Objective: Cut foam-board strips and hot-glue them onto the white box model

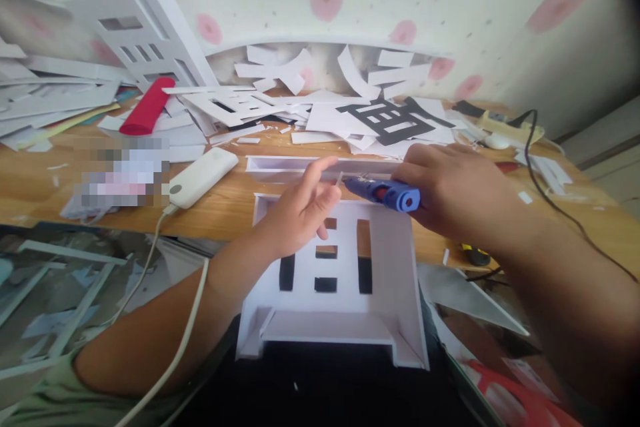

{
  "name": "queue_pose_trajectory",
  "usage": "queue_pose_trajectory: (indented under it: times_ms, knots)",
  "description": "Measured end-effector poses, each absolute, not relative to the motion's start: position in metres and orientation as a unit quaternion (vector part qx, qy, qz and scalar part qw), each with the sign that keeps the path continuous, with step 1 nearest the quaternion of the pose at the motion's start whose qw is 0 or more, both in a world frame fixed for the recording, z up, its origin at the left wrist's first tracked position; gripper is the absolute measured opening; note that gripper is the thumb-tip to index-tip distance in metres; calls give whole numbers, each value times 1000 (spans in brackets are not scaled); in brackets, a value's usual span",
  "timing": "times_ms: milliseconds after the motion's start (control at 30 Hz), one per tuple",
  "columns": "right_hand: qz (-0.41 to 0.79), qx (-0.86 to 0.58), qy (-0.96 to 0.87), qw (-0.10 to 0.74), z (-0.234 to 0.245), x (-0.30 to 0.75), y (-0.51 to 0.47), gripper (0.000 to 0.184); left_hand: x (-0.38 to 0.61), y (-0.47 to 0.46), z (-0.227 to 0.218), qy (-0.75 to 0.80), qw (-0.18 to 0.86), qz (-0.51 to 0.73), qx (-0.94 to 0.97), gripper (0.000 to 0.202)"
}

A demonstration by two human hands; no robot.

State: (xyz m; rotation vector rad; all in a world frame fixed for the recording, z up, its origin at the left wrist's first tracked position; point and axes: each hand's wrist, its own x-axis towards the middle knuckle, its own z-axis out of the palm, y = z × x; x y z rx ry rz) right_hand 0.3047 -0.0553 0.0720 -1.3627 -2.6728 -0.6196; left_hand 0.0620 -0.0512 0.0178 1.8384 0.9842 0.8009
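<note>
Nozzle end (347,183) of a blue pen-like tool (383,193) sits right beside a thin white strip (339,179) in the head view, the only view. The right hand (440,177) is closed around the tool's body. The left hand (303,210) is half curled, index finger raised clear of the thumb; it seems to pinch the strip at the thumb tip, though the finger behind is hidden. Below them lies a white board structure (393,247) with 5 cut openings, its near end over the person's lap; a white trough (275,165) rests on the tabletop (220,220) just beyond.

To work well here, I would hold the strip by its very end, keep its edge square to the nozzle, and steady both wrists so that the tip runs evenly. If the tool runs hot, as its shape suggests, the left thumb is rather near it.

As for writing: pale markings on the tool's side are too small to read. A black cut-out (395,123) on the paper pile looks like part of a written character, but I cannot read it. The white power bank (203,177) shows a grey oval and no legible brand. A pixelated patch (120,173) hides any print there.
</note>
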Motion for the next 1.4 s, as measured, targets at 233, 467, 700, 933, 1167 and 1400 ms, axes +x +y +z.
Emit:
queue_pose_trajectory:
  times_ms: [233,467,700,933,1167,1400]
  knots:
    - [-239,-426,-872,23,73,302,-56,7,62,-50,17,404,447,314,734,61]
    - [-192,-452,-871,31,74,303,-52,11,61,-49,15,412,443,313,732,64]
    - [-179,-466,-860,107,73,311,-60,15,62,-49,17,406,450,318,730,68]
    - [-106,-447,-870,176,75,329,-66,13,60,-49,12,400,446,321,734,64]
    - [-120,-461,-872,110,69,318,-53,8,60,-47,12,406,444,316,734,66]
    - [-162,-479,-862,37,69,300,-52,9,61,-48,14,401,444,320,734,66]
